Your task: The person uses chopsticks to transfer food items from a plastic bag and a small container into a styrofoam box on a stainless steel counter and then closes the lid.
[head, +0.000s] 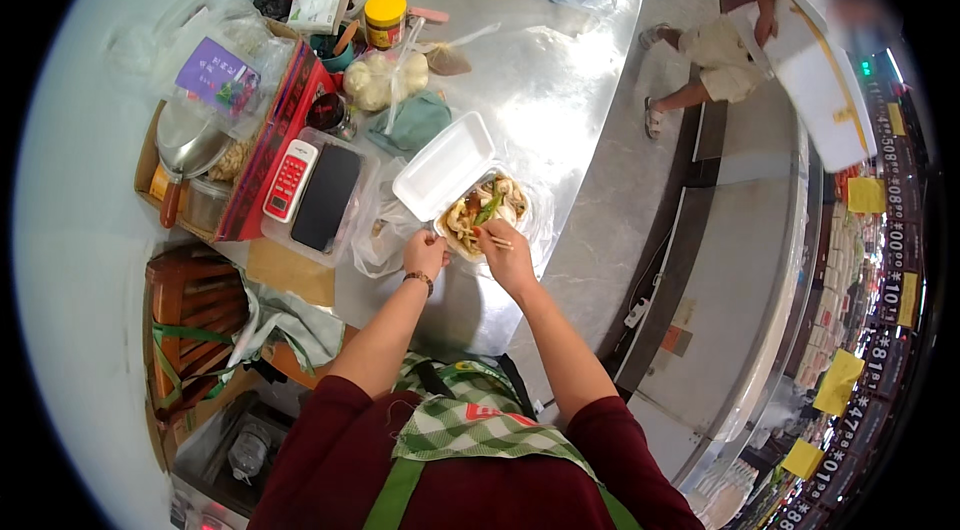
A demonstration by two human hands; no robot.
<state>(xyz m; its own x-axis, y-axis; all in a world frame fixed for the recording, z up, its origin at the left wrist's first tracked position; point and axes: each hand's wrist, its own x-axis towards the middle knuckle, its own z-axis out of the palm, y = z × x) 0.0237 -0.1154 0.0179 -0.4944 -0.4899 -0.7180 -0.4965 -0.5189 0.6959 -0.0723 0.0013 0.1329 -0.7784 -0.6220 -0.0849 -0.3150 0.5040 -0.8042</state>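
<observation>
A white foam takeaway box (444, 166) stands on the metal table with its lid folded back. Inside it lies cooked food (491, 203) with pale pieces, brown sauce and a green vegetable. My right hand (506, 256) is closed around wooden chopsticks (501, 243), whose tips are over the food. With its fingertips, my left hand (426, 256) touches the near left corner of the box; whether it grips the rim is hard to tell. A crumpled clear plastic bag (379, 241) lies to the left of the box, and more thin plastic spreads under it.
Left of the box, a clear plastic container (352, 211) carries a black phone (326, 197) and a red-and-white remote control (290, 181). Beyond are a red carton (259, 170), a yellow-lidded jar (385, 19) and a bag of pale round food (382, 79). Across the aisle, a person carries a white foam box (817, 87).
</observation>
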